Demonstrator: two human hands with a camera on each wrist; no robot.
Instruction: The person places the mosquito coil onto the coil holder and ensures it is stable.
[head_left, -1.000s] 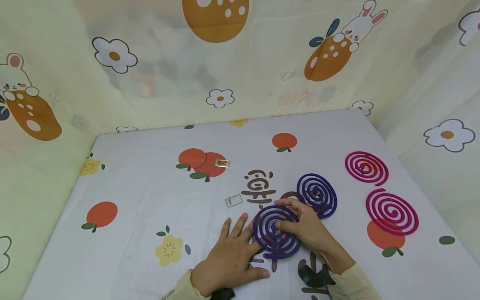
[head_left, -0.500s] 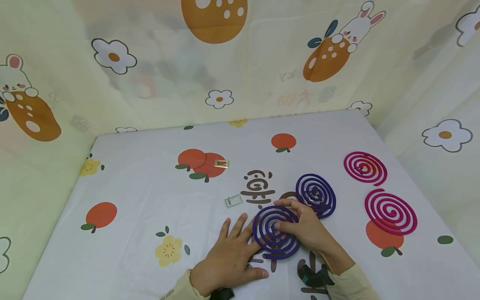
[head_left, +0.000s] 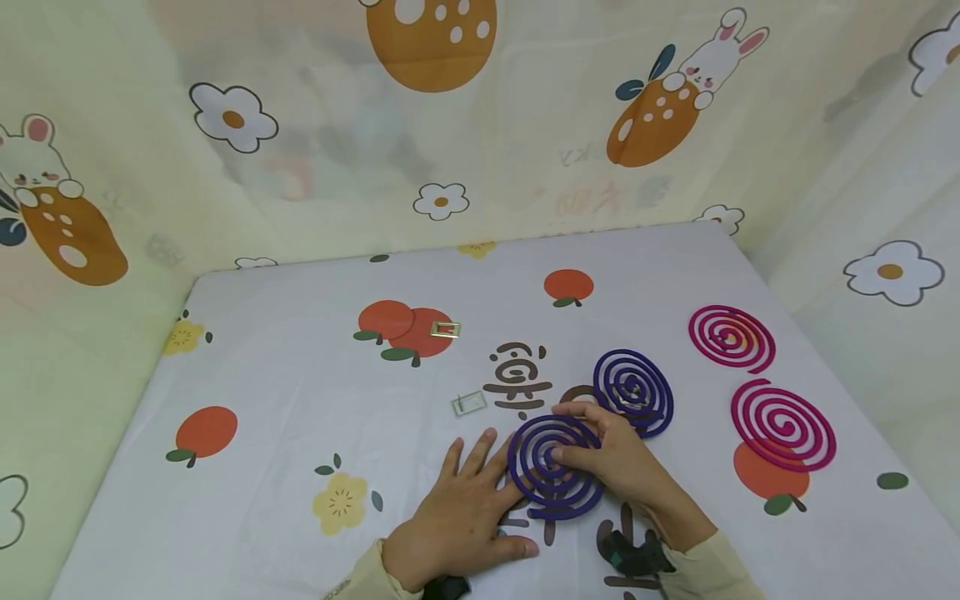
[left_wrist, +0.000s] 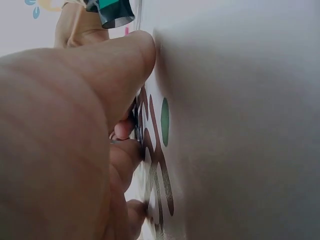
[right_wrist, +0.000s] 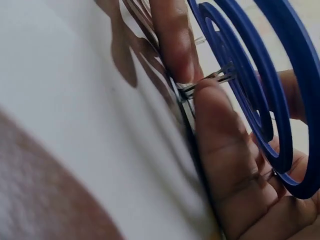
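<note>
The curtain [head_left: 337, 187] rises at twelve o'clock, meeting the far edge of the table [head_left: 262, 358]; from the blue coil [head_left: 547, 473], printed cloth runs wide between eight and eleven o'clock, out to the left edge. The left hand [head_left: 461, 517] lies on the table at eight o'clock from the coil, fingers spread, thumb toward four o'clock, the index passing under the rim, its tip hidden in the head view; the right hand [head_left: 617, 454] pinches the coil from three o'clock, thumb on top near the centre, index at the twelve o'clock rim. The coil sits raised off the cloth; the right wrist view shows fingertips beside a metal strip [right_wrist: 228, 75] beneath it. A second blue coil [head_left: 633, 390] lies just beyond the right hand; two pink coils [head_left: 785, 427], slightly apart, lie at two and three o'clock, near the right edge; two small frames [head_left: 468, 403] lie between ten and eleven o'clock.
</note>
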